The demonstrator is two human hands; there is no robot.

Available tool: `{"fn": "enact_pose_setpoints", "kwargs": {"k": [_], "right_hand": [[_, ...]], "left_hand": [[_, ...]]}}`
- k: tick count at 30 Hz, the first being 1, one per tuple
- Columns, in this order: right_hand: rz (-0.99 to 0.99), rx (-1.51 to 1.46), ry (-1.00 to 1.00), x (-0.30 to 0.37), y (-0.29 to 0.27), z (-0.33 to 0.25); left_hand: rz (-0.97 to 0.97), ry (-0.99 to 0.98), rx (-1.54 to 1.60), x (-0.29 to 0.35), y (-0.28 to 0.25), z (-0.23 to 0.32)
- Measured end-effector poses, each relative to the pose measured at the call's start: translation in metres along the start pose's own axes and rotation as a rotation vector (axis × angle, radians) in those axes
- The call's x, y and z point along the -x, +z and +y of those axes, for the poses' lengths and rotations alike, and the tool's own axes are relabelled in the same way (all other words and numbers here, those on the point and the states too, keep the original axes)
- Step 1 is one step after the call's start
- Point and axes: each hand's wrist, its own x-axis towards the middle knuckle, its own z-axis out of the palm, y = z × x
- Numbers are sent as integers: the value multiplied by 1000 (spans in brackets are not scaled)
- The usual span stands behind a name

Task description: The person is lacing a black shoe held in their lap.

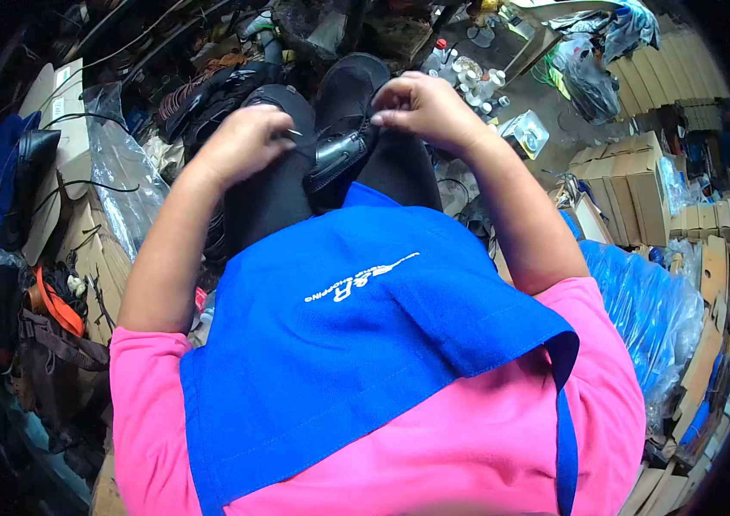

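Note:
A black shoe (337, 161) with a shiny upper rests between my black-trousered legs, just beyond the blue apron (356, 275). To its left is my left hand (255, 142), closed, with a thin pale pointed thing (294, 132) sticking out from the fingertips. My right hand (421, 110) is at the shoe's upper right edge, thumb and fingers pinched together. What that pinch holds, if anything, is too small to make out.
Clutter surrounds me. Several small bottles and jars (477, 79) stand at the far right, near a clear plastic container (525, 133). Cardboard boxes (619, 185) and a blue plastic-wrapped bundle (640, 301) lie on the right. On the left are clear plastic sheeting (128, 168) and an orange piece (57, 305).

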Motion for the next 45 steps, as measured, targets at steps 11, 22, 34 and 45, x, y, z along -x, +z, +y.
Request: {"fn": "enact_pose_setpoints", "kwargs": {"k": [11, 22, 34, 45], "right_hand": [[145, 123, -99, 10, 15, 8], [-87, 225, -98, 3, 21, 19], [77, -75, -12, 36, -11, 11], [-33, 186, 30, 10, -7, 21]], "left_hand": [[250, -200, 45, 1, -21, -51], [189, -59, 525, -95, 82, 18], [-69, 31, 575, -117, 50, -10], [-350, 18, 752, -129, 32, -13]]}}
